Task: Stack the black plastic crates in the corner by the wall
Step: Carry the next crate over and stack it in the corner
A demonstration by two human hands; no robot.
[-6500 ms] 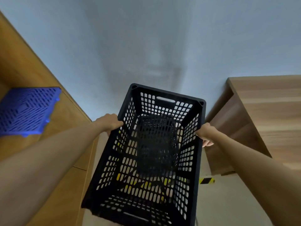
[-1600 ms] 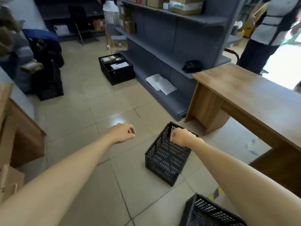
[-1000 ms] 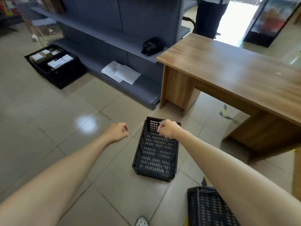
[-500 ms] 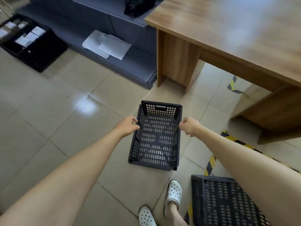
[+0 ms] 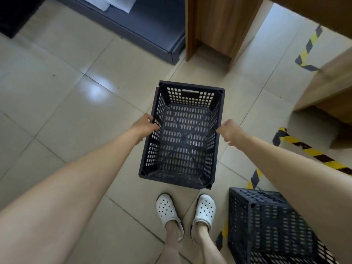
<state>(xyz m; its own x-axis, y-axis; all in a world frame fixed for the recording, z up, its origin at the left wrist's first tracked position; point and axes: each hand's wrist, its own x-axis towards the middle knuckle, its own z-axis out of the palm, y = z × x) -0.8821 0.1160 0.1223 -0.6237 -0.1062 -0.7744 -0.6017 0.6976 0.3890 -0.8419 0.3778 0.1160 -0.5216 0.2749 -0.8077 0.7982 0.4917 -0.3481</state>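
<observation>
Black crate (image 5: 182, 134) upright on tile floor (image 5: 57, 92), centre frame. L hand (image 5: 145, 125) gripping its 9 o'clock rim; R hand (image 5: 229, 131) at 3 o'clock rim, grip unclear. 2nd crate (image 5: 266, 225) at 5 o'clock. White clogs (image 5: 167, 208) at 6.

We held both bare arms stretched forward and down. Our left hand (image 5: 145, 125) curled its fingers closed, thumb toward the middle. Our right hand (image 5: 229, 131) mirrored it, knuckles up, fingers bent. Below, our feet (image 5: 185, 211) stood side by side.
</observation>
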